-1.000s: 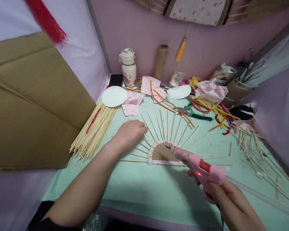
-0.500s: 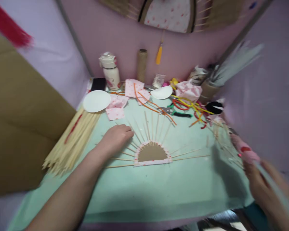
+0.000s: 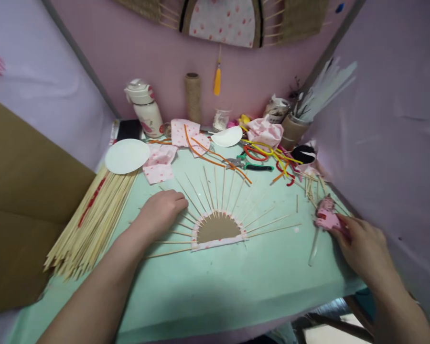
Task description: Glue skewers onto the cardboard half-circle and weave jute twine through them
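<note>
A half-round cardboard piece (image 3: 220,229) with a pink-spotted fabric edge lies on the table, thin wooden sticks (image 3: 224,191) fanning out from its curve. Over the sticks on its left side rests my left hand (image 3: 161,210), its fingers curled and pressed together. Whatever lies under those fingers is hidden. At the table's right side my right hand (image 3: 361,243) is closed on the handle of a pink hot glue gun (image 3: 327,215). From the gun a clear glue stick (image 3: 313,246) slants down toward the tabletop.
A thick bundle of sticks (image 3: 93,215) and a white paper disc (image 3: 127,156) lie left, beside a cardboard sheet (image 3: 28,191). Behind are a bottle (image 3: 145,112), fabric scraps (image 3: 159,162), pliers (image 3: 252,166) and pipe cleaners (image 3: 272,153). A tube (image 3: 295,131) holds glue sticks.
My right hand has brought the glue gun inward from the right edge, down to the table. The view has shifted slightly; my left hand stays by the sticks.
</note>
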The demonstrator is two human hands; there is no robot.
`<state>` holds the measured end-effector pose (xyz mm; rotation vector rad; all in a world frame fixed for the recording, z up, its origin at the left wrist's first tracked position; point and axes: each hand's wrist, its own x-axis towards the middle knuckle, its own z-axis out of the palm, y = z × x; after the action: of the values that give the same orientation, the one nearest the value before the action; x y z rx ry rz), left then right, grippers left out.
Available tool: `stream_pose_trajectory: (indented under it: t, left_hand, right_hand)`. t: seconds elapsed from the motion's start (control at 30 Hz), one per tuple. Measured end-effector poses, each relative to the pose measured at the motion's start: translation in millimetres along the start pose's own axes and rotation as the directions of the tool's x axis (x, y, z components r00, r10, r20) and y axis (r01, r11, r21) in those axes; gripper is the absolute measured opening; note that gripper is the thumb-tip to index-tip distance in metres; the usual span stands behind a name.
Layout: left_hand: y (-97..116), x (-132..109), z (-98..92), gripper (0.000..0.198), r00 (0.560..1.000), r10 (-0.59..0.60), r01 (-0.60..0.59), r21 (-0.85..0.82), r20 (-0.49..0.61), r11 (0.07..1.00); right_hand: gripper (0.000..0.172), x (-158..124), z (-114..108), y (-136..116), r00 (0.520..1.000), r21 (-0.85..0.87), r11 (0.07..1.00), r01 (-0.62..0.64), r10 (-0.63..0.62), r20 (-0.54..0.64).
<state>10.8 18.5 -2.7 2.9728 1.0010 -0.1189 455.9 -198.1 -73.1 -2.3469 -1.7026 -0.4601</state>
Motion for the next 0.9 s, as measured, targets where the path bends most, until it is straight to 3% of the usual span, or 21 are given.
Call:
stream_pose_trajectory:
  t: [0.1, 0.2, 0.23, 0.37, 0.47, 0.67, 0.9]
  left_hand:
    - [0.2, 0.0, 0.6, 0.016, 1.000, -0.006, 0.006, 0.003, -0.012, 1.000]
    - [1.3, -0.2, -0.8, 0.015, 1.000, -0.004, 0.004, 0.004, -0.008, 1.000]
    - [1.9, -0.3, -1.6, 0.015, 1.000, -0.006, 0.006, 0.005, 0.001, 1.000]
    - [3.7, -0.2, -3.2, 0.015, 1.000, -0.012, 0.012, 0.003, 0.011, 1.000]
    - [2.8, 0.3, -0.6, 0.015, 1.000, -0.004, 0.004, 0.000, -0.002, 1.000]
    - [0.2, 1.6, 3.6, 0.014, 1.000, 0.029, -0.029, -0.021, -0.010, 0.999]
    - [1.9, 1.2, 1.4, 0.015, 0.998, 0.046, -0.048, -0.053, -0.032, 0.997]
  right_hand:
    - [0.048, -0.4, -10.3, -8.7, 0.997, -0.075, 0.994, -0.080, 0.078, -0.030]
    - [0.051, 4.5, -34.7, -32.2, 0.983, -0.065, 0.983, -0.170, 0.164, -0.079]
    - [0.051, 7.3, -43.7, -42.8, 0.987, -0.039, 0.988, -0.148, 0.145, -0.071]
    - [0.046, 18.4, -67.9, -94.1, 0.984, 0.127, 0.986, 0.108, -0.088, -0.153]
    - [0.034, 18.9, -68.6, -138.7, 0.951, 0.315, 0.901, 0.297, -0.250, -0.180]
    - [0.026, 9.8, -57.6, -216.7, 0.882, 0.581, 0.709, 0.400, -0.471, -0.032]
    - [0.025, 11.4, -50.3, -249.9, 0.843, 0.616, 0.657, 0.434, -0.537, -0.022]
